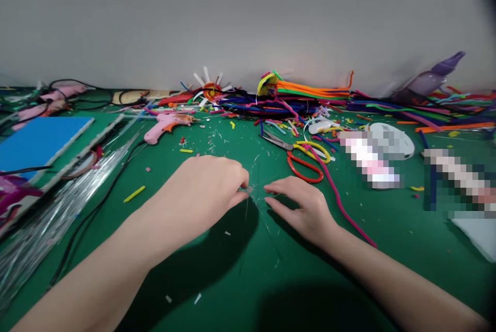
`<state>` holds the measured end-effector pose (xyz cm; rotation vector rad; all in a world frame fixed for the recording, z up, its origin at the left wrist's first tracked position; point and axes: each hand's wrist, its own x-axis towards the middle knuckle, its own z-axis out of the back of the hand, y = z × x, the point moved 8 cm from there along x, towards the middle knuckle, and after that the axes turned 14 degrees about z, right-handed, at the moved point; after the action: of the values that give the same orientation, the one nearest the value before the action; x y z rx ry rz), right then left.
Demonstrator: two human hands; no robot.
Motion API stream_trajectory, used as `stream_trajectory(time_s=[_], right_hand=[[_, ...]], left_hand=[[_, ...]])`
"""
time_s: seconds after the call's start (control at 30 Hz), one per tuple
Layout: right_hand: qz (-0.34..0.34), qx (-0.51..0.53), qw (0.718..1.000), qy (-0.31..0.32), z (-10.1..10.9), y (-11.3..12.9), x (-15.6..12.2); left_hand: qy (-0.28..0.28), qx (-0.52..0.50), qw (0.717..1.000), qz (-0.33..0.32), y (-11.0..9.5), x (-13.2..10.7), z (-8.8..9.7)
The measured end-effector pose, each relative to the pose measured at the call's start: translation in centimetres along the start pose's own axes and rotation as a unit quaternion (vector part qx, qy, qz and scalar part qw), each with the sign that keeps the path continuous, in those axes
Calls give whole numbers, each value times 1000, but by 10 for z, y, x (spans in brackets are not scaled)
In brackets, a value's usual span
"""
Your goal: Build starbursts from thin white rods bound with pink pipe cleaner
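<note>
Left hand [209, 187] fingers pressed together, pinching a thin silvery strand [250, 191] on the green desk [217, 290], just below-left of the scissors [304, 161]. Right hand [300, 208] lies flat below the scissors, fingers slightly spread, tips at the strand. Glue gun [166, 125] well left of the scissors; pipe cleaners [306, 91] behind them.
</note>
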<state>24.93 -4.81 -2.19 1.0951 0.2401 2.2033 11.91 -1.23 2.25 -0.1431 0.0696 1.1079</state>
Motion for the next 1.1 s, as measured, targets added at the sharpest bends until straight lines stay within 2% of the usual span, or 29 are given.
stream_trajectory(time_s=[0.57, 1.1], right_hand=[[26, -4, 999, -21, -2, 7, 5], [42, -16, 999, -9, -4, 7, 5]], left_hand=[[-14, -6, 1000, -16, -4, 0, -1], [-10, -18, 1000, -10, -5, 0, 0]])
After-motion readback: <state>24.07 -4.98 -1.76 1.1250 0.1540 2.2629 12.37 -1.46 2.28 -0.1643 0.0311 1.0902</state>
